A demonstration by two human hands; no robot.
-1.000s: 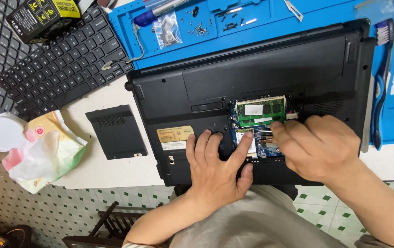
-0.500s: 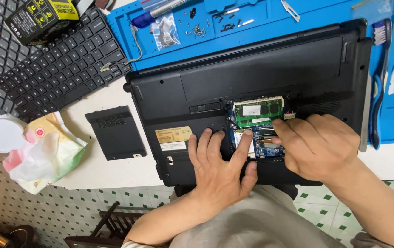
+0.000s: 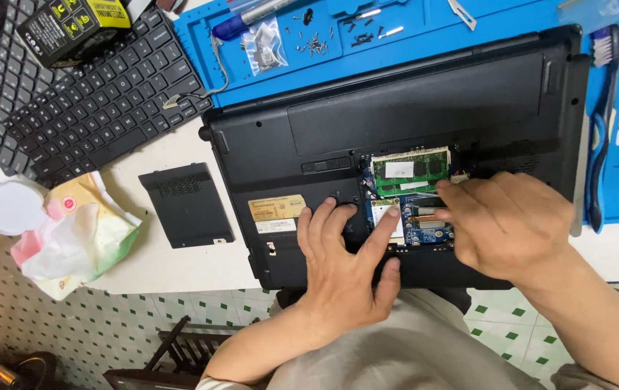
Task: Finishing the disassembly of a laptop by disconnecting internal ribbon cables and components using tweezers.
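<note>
Hatch cover (image 3: 186, 204) off at nine o'clock; left hand (image 3: 338, 267) fingers spread flat on upturned black laptop (image 3: 425, 108), right hand (image 3: 511, 224) fingertips together on small blue card (image 3: 428, 232).

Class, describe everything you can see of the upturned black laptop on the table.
The laptop lies bottom up, partly on a blue work mat. Its matt black plastic base has an open bay showing a green memory module and a small blue card. The left hand rests flat on the case, its forefinger on a white card; the right hand reaches into the bay.
</note>
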